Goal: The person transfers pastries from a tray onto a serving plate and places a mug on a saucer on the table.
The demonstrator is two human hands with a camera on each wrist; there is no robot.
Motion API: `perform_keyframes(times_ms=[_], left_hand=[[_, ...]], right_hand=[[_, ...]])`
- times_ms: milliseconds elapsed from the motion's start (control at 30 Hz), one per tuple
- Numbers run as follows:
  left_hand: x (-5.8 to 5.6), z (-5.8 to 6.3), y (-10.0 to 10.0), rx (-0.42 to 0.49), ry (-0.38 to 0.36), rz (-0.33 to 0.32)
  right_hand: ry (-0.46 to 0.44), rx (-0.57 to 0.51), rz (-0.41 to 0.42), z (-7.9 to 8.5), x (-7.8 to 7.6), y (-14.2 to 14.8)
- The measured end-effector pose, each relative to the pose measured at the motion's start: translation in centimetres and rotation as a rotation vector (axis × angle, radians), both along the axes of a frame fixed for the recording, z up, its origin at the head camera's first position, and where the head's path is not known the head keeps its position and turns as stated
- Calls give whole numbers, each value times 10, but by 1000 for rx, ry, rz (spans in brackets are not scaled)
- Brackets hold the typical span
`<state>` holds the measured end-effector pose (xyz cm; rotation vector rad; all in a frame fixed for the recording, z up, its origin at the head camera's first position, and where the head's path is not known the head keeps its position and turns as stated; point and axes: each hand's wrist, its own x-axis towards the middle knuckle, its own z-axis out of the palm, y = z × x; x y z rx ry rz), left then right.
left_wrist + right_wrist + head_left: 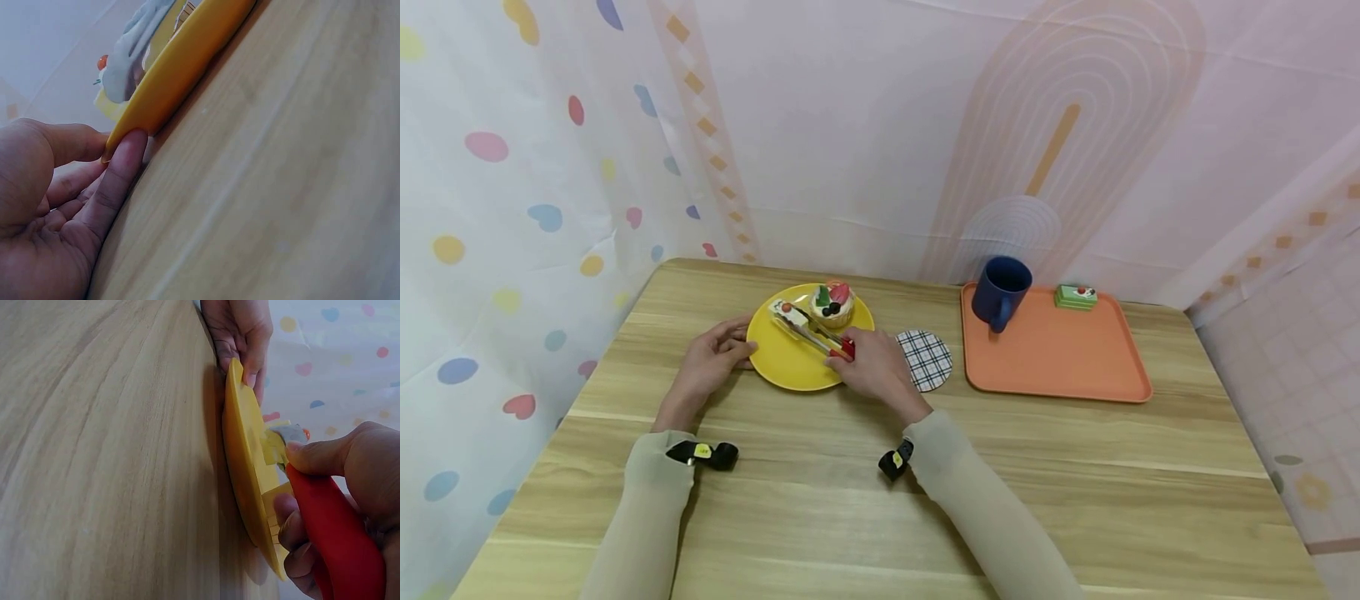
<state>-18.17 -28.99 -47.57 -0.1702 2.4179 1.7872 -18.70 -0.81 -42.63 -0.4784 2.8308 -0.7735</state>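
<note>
My left hand (pixel 711 358) pinches the left rim of the yellow plate (pixel 784 365), thumb and fingers on its edge, as the left wrist view also shows. In my right hand (pixel 878 365) is a pair of tongs with red handles (pixel 334 540) and grey ends. The tongs (pixel 808 330) reach over the plate, their ends at a small toy cake slice (pixel 781 308) with white topping and a red cherry. Whether the ends squeeze the slice, I cannot tell. Beside it on the plate sits a toy fruit tart (pixel 833 312).
A round checked coaster (pixel 927 360) lies just right of the plate. Farther right, an orange tray (pixel 1060 358) bears a dark blue mug (pixel 1002 290) and a green toy cake (pixel 1076 298). A patterned curtain (pixel 850 125) hangs behind the wooden table (pixel 820 500).
</note>
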Motion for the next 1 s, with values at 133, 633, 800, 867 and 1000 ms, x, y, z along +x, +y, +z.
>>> perform_keyframes(times_ms=[133,633,800,867,1000], left_hand=[[-1,-2,-1,-6,-9,-2],[-2,-2,-2,-5,3,-4],[-2,-3,-2,-2,0,-8],[-2,-2,-1,0,-3,-10],[-1,0,-1,3,-10,-10]], right_hand=[[-1,20,-3,2,-1,-2],[33,22,3,-1,1,-2],[22,9,2,0,2,0],[17,4,1,1,3,0],[15,4,0,4,4,1]])
